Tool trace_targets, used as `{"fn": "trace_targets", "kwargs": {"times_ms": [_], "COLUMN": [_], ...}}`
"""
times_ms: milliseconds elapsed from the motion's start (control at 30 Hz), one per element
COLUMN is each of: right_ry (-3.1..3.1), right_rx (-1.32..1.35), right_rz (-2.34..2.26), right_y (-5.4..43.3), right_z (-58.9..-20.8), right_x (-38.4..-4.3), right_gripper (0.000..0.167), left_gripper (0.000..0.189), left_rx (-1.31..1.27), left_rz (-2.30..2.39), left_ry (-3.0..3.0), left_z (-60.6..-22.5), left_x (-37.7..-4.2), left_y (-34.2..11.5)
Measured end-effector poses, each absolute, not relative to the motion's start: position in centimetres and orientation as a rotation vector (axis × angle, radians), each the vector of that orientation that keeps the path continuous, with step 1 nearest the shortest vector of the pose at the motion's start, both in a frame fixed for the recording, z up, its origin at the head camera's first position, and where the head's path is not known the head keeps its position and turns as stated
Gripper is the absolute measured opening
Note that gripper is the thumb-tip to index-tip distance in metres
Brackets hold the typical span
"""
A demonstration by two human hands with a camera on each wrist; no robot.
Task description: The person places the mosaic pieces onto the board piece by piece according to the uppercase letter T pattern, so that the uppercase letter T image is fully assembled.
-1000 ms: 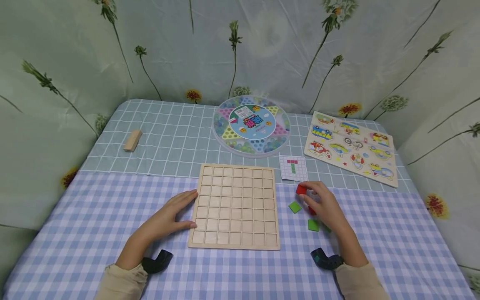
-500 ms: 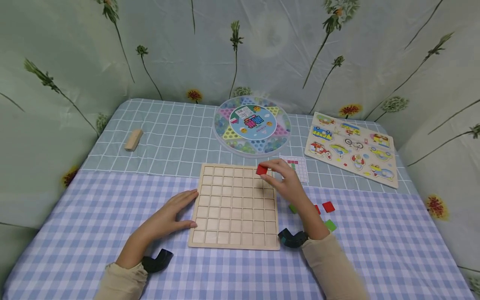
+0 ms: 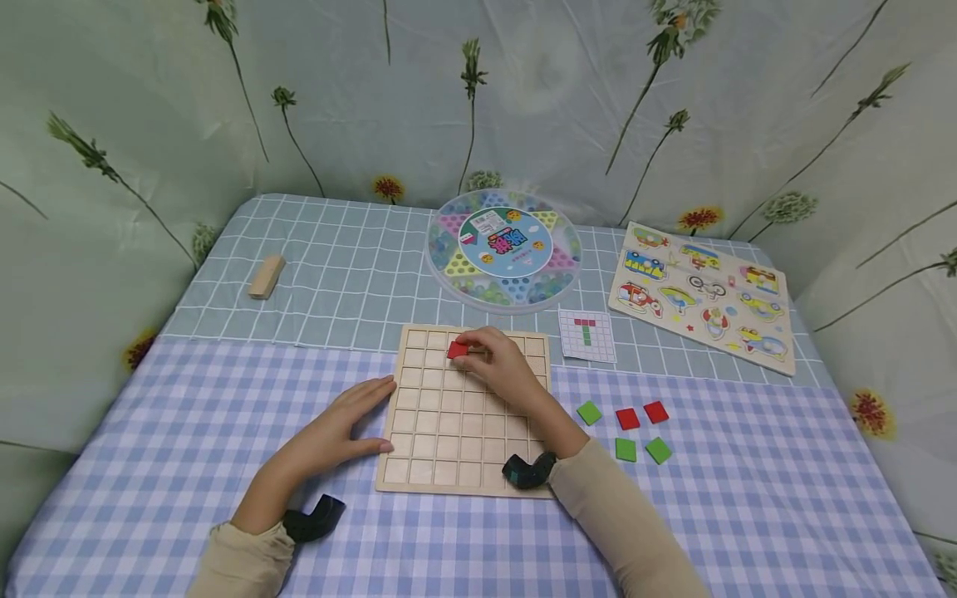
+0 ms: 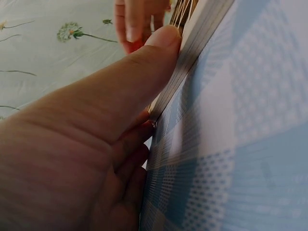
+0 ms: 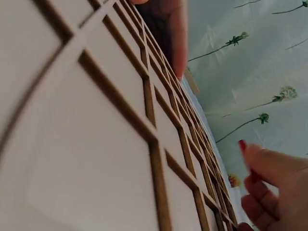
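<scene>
My right hand (image 3: pixel 503 365) pinches a red square tile (image 3: pixel 457 350) between thumb and fingers, over the upper part of a wooden grid board (image 3: pixel 449 423). In the right wrist view the same tile (image 5: pixel 242 144) shows at the fingertips, apart from the board. My left hand (image 3: pixel 336 428) rests against the board's left edge, thumb and fingers spread along it. The left wrist view shows that thumb (image 4: pixel 161 41) touching the board's rim (image 4: pixel 192 53). Right of the board lie two loose red tiles (image 3: pixel 628 419) and three green tiles (image 3: pixel 625 449).
A printed pattern card (image 3: pixel 586 335) lies beyond the board's upper right corner. Farther back are a round marble game box (image 3: pixel 504 249), a picture puzzle board (image 3: pixel 701 295) and a small wooden block (image 3: pixel 266 277). A checked cloth (image 3: pixel 149 465) covers the near table.
My right hand has picked up a red tile from the right of the board and carried it left over the board's upper rows. The left hand stays at the left edge.
</scene>
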State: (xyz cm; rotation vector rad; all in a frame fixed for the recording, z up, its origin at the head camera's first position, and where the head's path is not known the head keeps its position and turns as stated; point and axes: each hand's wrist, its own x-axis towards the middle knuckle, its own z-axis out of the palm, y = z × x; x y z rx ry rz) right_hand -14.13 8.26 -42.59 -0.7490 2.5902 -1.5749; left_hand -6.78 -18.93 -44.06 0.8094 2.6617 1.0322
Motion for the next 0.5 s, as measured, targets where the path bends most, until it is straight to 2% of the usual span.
{"fn": "trace_targets", "kwargs": {"times_ms": [233, 500], "right_ry": [2.709, 2.807], "right_rx": [-0.824, -0.782], "right_rz": [-1.400, -1.232], "right_y": [8.2, 7.9], "right_z": [-43.9, -43.9], "right_x": [-14.5, -14.3], "right_gripper": [0.024, 0.024], "left_gripper": [0.082, 0.082], "left_rx": [0.794, 0.798], "left_rz": [1.012, 1.002], "left_ry": [2.666, 2.674], "left_z": [-44.0, -44.2], "left_x": [-6.8, -6.8], "left_y": [-18.9, -18.8]}}
